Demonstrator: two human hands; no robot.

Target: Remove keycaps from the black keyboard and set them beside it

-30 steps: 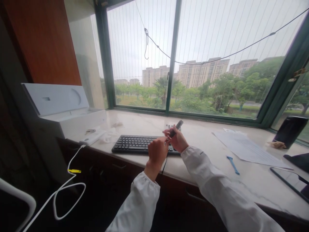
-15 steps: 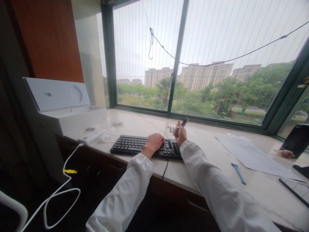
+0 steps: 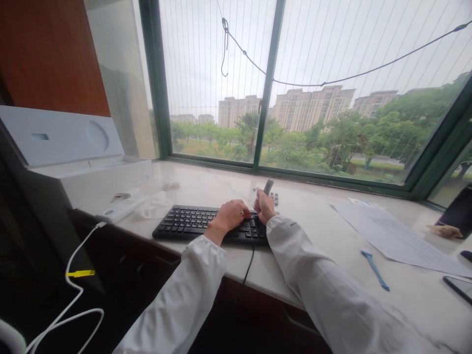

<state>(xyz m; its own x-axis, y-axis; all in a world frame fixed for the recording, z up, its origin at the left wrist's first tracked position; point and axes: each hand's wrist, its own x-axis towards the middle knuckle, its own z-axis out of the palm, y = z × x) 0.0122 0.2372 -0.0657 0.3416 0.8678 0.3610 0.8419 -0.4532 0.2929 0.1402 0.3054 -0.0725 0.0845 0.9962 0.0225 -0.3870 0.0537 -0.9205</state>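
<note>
A black keyboard (image 3: 191, 222) lies on the pale stone sill in front of me. My left hand (image 3: 230, 216) rests on its right part with the fingers curled down onto the keys; whether they pinch something is hidden. My right hand (image 3: 264, 207) is closed round a small dark tool (image 3: 268, 187) that sticks up above the keyboard's right end. Several small grey keycaps (image 3: 274, 197) lie on the sill just behind that hand. Both arms wear white sleeves.
An open white box (image 3: 84, 169) stands at the left, with a white device (image 3: 120, 210) and its white cable (image 3: 70, 300) beside it. Papers (image 3: 398, 238), a blue plastic tool (image 3: 374, 269) and a phone (image 3: 459, 287) lie to the right. The window runs along the back.
Both hands went from held up over the sill's edge down to the keyboard. The left hand let go of the tool and settled on the keys; the right hand keeps the tool.
</note>
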